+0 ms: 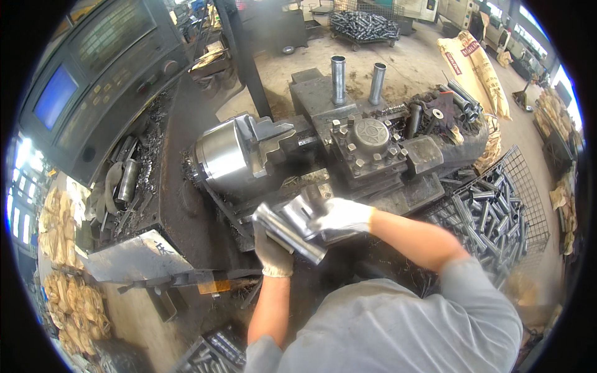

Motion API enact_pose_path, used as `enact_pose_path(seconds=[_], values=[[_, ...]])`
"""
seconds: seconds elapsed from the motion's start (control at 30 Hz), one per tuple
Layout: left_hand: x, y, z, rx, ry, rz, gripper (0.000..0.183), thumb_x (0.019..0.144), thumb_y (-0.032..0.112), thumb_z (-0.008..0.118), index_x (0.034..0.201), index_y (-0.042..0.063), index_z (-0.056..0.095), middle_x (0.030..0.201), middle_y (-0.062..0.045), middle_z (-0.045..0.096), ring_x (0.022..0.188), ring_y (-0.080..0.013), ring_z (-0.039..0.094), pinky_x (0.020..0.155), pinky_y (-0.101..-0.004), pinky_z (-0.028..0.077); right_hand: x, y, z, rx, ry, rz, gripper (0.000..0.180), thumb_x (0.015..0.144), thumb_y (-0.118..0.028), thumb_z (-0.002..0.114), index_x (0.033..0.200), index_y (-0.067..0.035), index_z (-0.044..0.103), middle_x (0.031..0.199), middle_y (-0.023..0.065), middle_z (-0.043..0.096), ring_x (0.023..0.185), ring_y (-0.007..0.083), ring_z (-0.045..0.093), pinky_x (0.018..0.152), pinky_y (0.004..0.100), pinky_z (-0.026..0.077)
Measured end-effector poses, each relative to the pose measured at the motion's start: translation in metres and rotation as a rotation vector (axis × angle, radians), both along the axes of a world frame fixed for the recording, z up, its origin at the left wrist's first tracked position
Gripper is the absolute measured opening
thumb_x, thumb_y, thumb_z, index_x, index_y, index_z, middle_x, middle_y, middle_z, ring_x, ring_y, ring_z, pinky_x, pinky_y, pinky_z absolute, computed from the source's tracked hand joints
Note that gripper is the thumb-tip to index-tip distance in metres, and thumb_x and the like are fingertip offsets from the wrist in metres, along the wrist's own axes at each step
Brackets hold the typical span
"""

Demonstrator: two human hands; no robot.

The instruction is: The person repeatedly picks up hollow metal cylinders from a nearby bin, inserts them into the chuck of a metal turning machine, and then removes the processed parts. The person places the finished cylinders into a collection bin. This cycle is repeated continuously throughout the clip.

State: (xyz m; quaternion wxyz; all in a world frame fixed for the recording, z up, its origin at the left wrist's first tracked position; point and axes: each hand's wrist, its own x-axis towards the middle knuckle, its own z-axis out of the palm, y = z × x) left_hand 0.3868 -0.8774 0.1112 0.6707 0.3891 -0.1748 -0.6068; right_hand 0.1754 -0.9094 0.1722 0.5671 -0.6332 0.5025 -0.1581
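Note:
My left hand (274, 253), in a soiled knit glove, grips a shiny metal tube (291, 234) that slants down to the right. My right hand (346, 216), in a white glove and blurred by motion, has its fingers on a bright metal piece (298, 215) just above the tube. That piece is too blurred to name closely. Beyond my hands lies a lathe, its steel chuck (228, 151) at left with stepped jaws (275, 137). To the right sits the bolted square tool post (368, 144). Whether the chuck jaws hold anything cannot be made out.
Two metal tubes (339, 80) stand upright behind the tool post. A wire basket (536, 205) of tubes stands at right, and a crate (189, 352) of metal parts below left. Chips line the lathe guard (172, 140). Tubes and a dark cloth (438, 109) lie on the bed's far right.

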Motion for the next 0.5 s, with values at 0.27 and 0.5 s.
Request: enact_pose_path(seconds=[0.27,0.5], values=[[-0.037,-0.049,0.037,-0.048,0.056,-0.343,0.048,0.113,0.027,0.048,0.148,-0.006,0.052,0.144,-0.019,0.065,0.130,-0.0270,0.064,0.112,-0.0395,0.052,-0.016,-0.048,0.117,-0.518,-0.034,0.090,0.080,0.070,-0.042,0.088,0.131,0.002,0.062,0.112,0.0239,0.074,0.103,0.0369,0.075,0.091,0.0437,0.060],[-0.074,-0.103,-0.036,-0.175,-0.725,0.025,0.043,0.103,0.018,0.068,0.142,0.001,0.060,0.128,-0.014,0.071,0.117,-0.0233,0.067,0.105,-0.0366,0.052,-0.062,-0.209,0.157,-1.162,0.985,0.480,0.054,0.079,-0.024,0.082,0.127,-0.007,0.067,0.114,0.0221,0.075,0.101,0.0390,0.076,0.083,0.0467,0.062]])
